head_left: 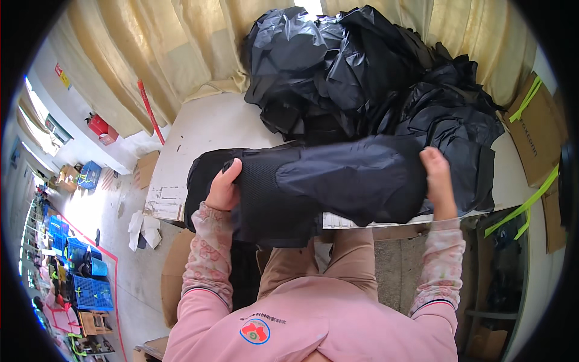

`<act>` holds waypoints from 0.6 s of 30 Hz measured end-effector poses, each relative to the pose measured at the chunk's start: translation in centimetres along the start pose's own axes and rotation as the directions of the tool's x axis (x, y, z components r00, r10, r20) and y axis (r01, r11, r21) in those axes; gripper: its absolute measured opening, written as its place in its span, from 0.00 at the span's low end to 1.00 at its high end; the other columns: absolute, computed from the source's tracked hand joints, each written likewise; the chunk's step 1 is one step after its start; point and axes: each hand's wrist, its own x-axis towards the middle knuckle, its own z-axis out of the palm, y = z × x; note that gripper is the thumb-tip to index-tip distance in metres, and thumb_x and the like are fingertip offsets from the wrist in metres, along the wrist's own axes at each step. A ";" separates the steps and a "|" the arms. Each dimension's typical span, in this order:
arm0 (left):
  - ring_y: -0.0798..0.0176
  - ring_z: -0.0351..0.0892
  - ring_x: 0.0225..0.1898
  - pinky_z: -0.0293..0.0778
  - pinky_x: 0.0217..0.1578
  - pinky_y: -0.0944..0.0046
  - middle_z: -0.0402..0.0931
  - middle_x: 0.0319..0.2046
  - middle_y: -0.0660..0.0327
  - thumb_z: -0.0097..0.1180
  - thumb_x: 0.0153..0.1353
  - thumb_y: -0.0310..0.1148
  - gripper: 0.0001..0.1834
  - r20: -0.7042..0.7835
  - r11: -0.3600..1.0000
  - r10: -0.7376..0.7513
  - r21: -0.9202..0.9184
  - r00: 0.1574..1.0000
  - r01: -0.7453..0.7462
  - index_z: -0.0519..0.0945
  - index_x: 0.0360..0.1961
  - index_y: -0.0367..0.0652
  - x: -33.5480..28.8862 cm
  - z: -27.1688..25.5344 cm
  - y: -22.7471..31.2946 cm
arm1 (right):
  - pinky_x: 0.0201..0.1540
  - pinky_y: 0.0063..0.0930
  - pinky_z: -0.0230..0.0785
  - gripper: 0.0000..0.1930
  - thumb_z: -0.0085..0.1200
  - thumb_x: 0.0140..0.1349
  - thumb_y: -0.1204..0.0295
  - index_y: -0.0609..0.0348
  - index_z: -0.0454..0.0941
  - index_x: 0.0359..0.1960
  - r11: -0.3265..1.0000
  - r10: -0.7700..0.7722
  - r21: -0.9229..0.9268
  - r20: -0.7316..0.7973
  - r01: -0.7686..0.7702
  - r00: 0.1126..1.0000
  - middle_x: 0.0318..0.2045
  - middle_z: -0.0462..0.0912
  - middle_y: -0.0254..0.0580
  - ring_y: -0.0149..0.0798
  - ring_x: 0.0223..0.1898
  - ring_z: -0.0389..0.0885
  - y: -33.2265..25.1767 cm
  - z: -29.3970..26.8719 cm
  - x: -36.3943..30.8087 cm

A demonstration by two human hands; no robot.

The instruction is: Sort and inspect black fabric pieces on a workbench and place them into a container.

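A long black fabric piece (350, 178) is stretched sideways in front of me, over the table's near edge. It has a ribbed or mesh-like part toward the left and a smoother, shinier panel toward the right. My left hand (224, 188) is closed on its left part, thumb on top and the other fingers hidden underneath. My right hand (439, 178), slightly blurred, grips its right end. Behind the piece, a big heap of black plastic-like sheets or bags (344, 66) covers the back of the table, and more black material (452, 133) spreads toward the right.
The white table (205, 123) has a worn front left corner. Pale curtains (163, 54) hang behind it. Cardboard boxes (534, 133) with yellow-green straps (525, 208) stand at the right. On the floor to the left are blue crates (93, 292) and paper scraps (145, 229).
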 end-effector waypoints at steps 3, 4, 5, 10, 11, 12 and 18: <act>0.55 0.75 0.57 0.68 0.60 0.58 0.74 0.57 0.52 0.38 0.72 0.53 0.31 -0.079 0.978 -0.004 -0.210 0.997 -0.013 0.73 0.58 0.33 -1.2 0.0 -0.1 | 0.39 0.24 0.70 0.09 0.56 0.64 0.70 0.63 0.76 0.40 0.860 0.091 0.493 0.111 -0.134 0.990 0.38 0.82 0.35 0.28 0.35 0.78 -4.1 0.8 -1.1; 0.55 0.75 0.57 0.68 0.60 0.58 0.74 0.57 0.52 0.38 0.72 0.53 0.31 -0.067 0.977 -0.003 -0.211 0.998 -0.011 0.73 0.58 0.33 -0.9 -0.3 0.0 | 0.40 0.22 0.69 0.09 0.56 0.64 0.71 0.64 0.77 0.40 0.995 0.017 0.090 0.193 -0.035 0.981 0.37 0.81 0.34 0.26 0.35 0.76 -2.2 0.4 -1.0; 0.55 0.74 0.58 0.67 0.60 0.58 0.74 0.57 0.52 0.39 0.72 0.51 0.31 0.040 0.929 0.042 -0.371 0.998 -0.025 0.72 0.59 0.33 -0.6 -1.1 -0.1 | 0.42 0.19 0.68 0.09 0.56 0.64 0.72 0.65 0.77 0.39 0.941 -0.006 -0.321 0.293 0.104 0.956 0.37 0.81 0.33 0.24 0.35 0.74 0.4 0.0 -0.9; 0.56 0.74 0.58 0.67 0.61 0.58 0.74 0.57 0.52 0.44 0.72 0.46 0.27 0.137 0.872 -0.036 -0.479 0.990 0.098 0.71 0.59 0.32 0.1 -2.3 0.1 | 0.42 0.18 0.72 0.09 0.56 0.65 0.73 0.64 0.79 0.44 0.964 0.149 0.192 0.190 -0.186 0.970 0.37 0.83 0.35 0.26 0.39 0.80 -0.6 0.0 -0.8; 0.57 0.75 0.56 0.69 0.59 0.59 0.75 0.55 0.54 0.45 0.72 0.46 0.26 0.069 0.939 -0.007 -0.342 0.998 0.030 0.72 0.58 0.33 0.6 -2.8 -0.3 | 0.44 0.20 0.75 0.10 0.54 0.66 0.75 0.63 0.77 0.47 0.937 0.141 0.279 0.244 -0.208 0.960 0.40 0.83 0.37 0.28 0.41 0.82 -2.3 -0.5 -0.7; 0.58 0.77 0.54 0.71 0.57 0.60 0.77 0.54 0.56 0.46 0.72 0.45 0.24 0.003 0.981 0.033 -0.191 0.999 -0.032 0.74 0.56 0.35 1.1 -3.5 -0.8 | 0.47 0.21 0.75 0.13 0.54 0.65 0.76 0.64 0.74 0.51 0.897 0.101 0.386 0.293 -0.215 0.951 0.43 0.82 0.38 0.30 0.43 0.82 -4.3 -0.4 -1.0; 0.66 0.82 0.42 0.77 0.45 0.64 0.81 0.44 0.61 0.49 0.70 0.40 0.17 -0.092 0.963 -0.188 -0.211 0.978 0.165 0.76 0.53 0.41 4.1 -4.6 -8.1 | 0.50 0.25 0.76 0.32 0.58 0.62 0.74 0.68 0.60 0.66 0.798 -0.136 0.589 0.384 -0.129 0.913 0.53 0.77 0.46 0.34 0.48 0.81 -17.1 7.8 -3.1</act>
